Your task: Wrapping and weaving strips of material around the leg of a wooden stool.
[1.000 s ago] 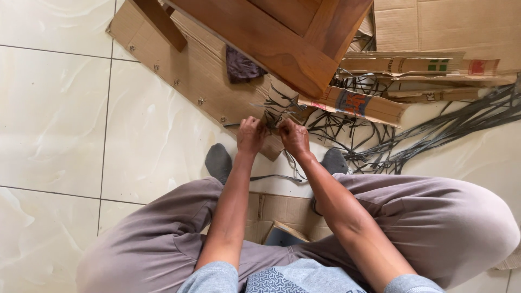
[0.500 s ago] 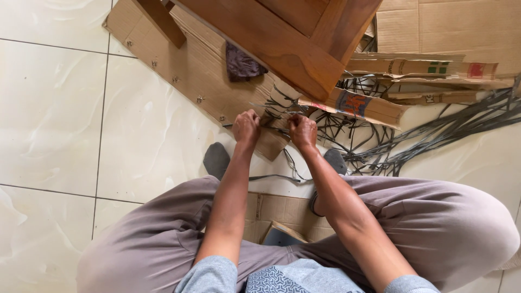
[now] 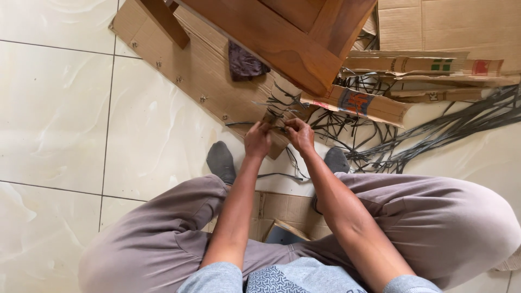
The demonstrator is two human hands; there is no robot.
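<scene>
Head view: both hands pinch thin dark strips at the frame's upper centre.

The dark strips (image 3: 277, 111) look light, springy and thin, best gripped close to their ends; left hand (image 3: 256, 140) and right hand (image 3: 299, 134) are each closed on them, over brown cardboard (image 3: 201, 70). A wooden furniture frame (image 3: 282, 38) sits above, and a loose strip bundle (image 3: 434, 135) trails right across the tiled floor (image 3: 54, 108).
</scene>
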